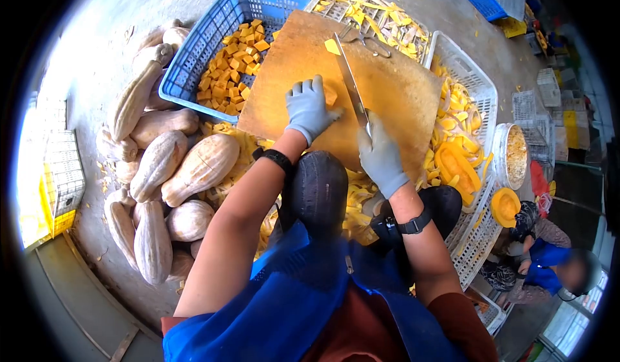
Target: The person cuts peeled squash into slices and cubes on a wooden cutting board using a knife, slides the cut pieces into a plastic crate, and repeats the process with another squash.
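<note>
My left hand (310, 110), in a grey glove, lies over the wooden cutting board (394, 97) with fingers stretched and thumb apart. Beside its fingers sits a piece of orange pumpkin (330, 95), partly hidden; whether they touch I cannot tell. In my right hand (381, 152), gloved too, is the handle of a long kitchen knife (351, 83), its blade pointing away from me across the board. A small pumpkin slice (332, 46) is at the blade's tip. Near the board's far edge lies a metal tool with looped handles (368, 41), its kind unclear.
Left of the board, a blue basket (174, 78) holds pumpkin cubes (232, 65). Whole pumpkins (201, 168) are heaped on the floor. Peelings fill a white crate (492, 100) at right, near a white bucket (510, 155). Another person (546, 265) sits at far right.
</note>
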`<state>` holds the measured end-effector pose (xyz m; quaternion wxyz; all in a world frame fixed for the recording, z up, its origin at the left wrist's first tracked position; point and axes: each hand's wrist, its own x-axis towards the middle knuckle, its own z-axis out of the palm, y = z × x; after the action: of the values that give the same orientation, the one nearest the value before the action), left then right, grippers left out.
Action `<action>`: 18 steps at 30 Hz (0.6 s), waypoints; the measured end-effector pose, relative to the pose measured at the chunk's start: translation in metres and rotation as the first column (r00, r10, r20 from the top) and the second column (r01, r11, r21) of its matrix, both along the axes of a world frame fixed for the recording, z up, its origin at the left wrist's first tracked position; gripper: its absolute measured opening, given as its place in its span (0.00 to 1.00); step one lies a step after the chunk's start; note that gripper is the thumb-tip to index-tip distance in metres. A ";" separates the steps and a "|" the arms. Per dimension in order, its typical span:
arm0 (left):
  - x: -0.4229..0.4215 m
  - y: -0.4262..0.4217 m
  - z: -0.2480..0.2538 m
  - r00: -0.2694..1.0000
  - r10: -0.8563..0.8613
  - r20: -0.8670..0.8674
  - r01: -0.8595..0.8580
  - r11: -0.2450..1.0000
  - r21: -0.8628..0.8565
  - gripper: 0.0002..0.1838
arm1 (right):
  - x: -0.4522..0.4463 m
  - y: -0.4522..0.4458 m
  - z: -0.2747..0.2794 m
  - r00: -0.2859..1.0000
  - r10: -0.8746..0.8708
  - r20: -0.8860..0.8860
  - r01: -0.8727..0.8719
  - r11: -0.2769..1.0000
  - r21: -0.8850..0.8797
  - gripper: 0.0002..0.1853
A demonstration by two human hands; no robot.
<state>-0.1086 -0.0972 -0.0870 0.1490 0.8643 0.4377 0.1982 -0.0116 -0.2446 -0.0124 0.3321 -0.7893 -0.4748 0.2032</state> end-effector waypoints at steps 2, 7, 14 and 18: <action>0.001 0.010 -0.011 1.000 -0.029 -0.002 0.029 0.998 -0.047 0.37 | 0.001 -0.001 0.005 1.000 0.004 0.017 -0.004 1.000 -0.007 0.19; -0.023 0.012 -0.018 0.971 -0.117 0.208 0.133 0.989 -0.066 0.34 | -0.005 -0.004 -0.002 0.999 0.049 0.024 -0.049 0.999 0.008 0.19; -0.033 0.012 -0.024 0.972 -0.067 0.224 0.089 0.992 -0.093 0.29 | -0.016 0.007 0.000 0.988 0.136 0.078 -0.131 0.989 -0.065 0.18; -0.032 0.011 -0.022 0.972 -0.074 0.224 0.090 0.994 -0.065 0.26 | -0.010 0.014 -0.007 0.973 0.190 0.134 -0.172 0.975 -0.139 0.16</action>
<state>-0.1403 -0.0857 -0.1085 0.2367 0.8481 0.3894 0.2704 -0.0212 -0.2301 -0.0193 0.2256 -0.7749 -0.5541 0.2040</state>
